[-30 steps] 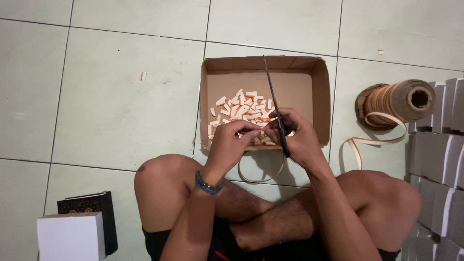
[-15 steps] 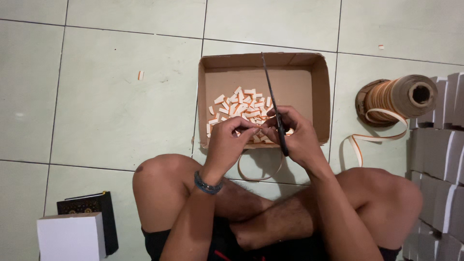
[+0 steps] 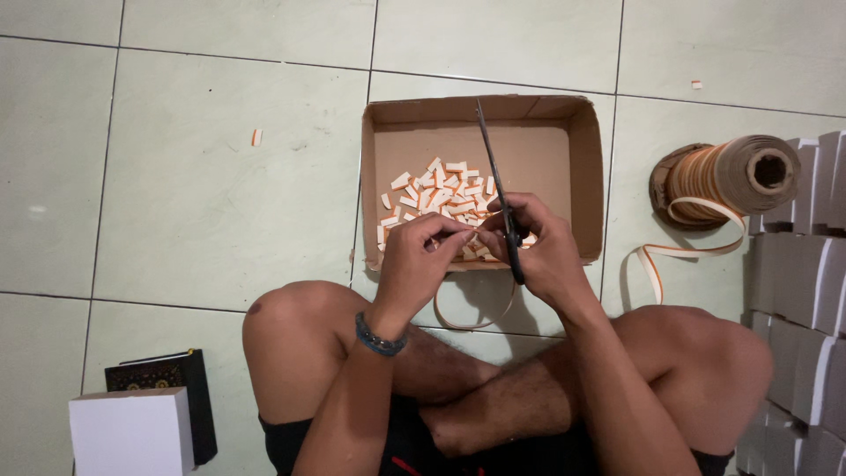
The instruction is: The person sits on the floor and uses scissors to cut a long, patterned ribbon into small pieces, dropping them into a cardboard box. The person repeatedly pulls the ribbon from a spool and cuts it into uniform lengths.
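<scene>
Little has shifted since the earlier frames: both hands stay at the near edge of the shallow brown cardboard box [image 3: 564, 150], and the blades look about as upright as before. Over that edge, the right hand [image 3: 542, 251] is clenched around the handles of the long dark scissors [image 3: 496, 189], whose blades point away across the box. Just left of it, the left hand [image 3: 421, 260] pinches the end of the thin orange-and-cream strip [image 3: 476, 319], which loops down below the box toward the crossed legs. Inside the box, near its front wall, lies a heap of small orange-and-white cut pieces [image 3: 436, 198]. Right of the box sits the large spool of the same strip [image 3: 727, 176], its loose tail curling over the tiled floor [image 3: 203, 203]; one stray piece [image 3: 256, 137] lies left of the box. With fingertips so close to the blades, a nick seems possible, and pieces snipped at the rim could drop outside the box.
</scene>
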